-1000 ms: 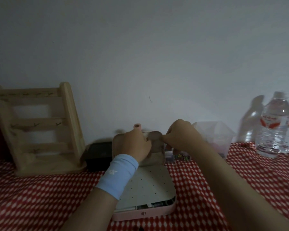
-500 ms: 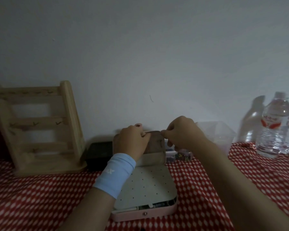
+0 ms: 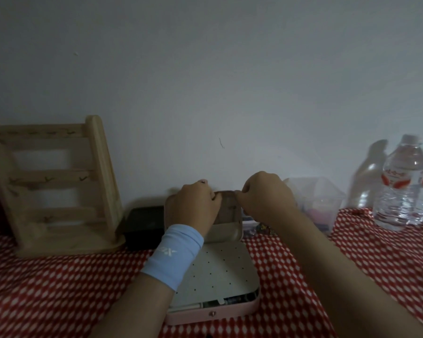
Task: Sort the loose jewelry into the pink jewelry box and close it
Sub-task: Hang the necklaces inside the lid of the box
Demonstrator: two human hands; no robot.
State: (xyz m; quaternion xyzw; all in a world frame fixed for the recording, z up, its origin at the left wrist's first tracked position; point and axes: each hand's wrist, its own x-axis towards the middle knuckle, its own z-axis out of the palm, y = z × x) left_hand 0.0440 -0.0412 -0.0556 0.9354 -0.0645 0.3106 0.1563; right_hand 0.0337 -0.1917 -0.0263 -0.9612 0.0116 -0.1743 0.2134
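The left hand [image 3: 191,206], a blue wristband [image 3: 174,257] on its wrist, curled its fingers over the left side of the raised lid [image 3: 228,211], while the right hand [image 3: 264,198] pinched the lid's top right corner; whether a small piece lay between the fingertips could not be told. The pink jewelry box [image 3: 220,313] sat open mid-desk on a red checked cloth [image 3: 59,289], lid toward the back edge. A wooden rack [image 3: 51,189] stood back left, water bottles [image 3: 401,186] back right
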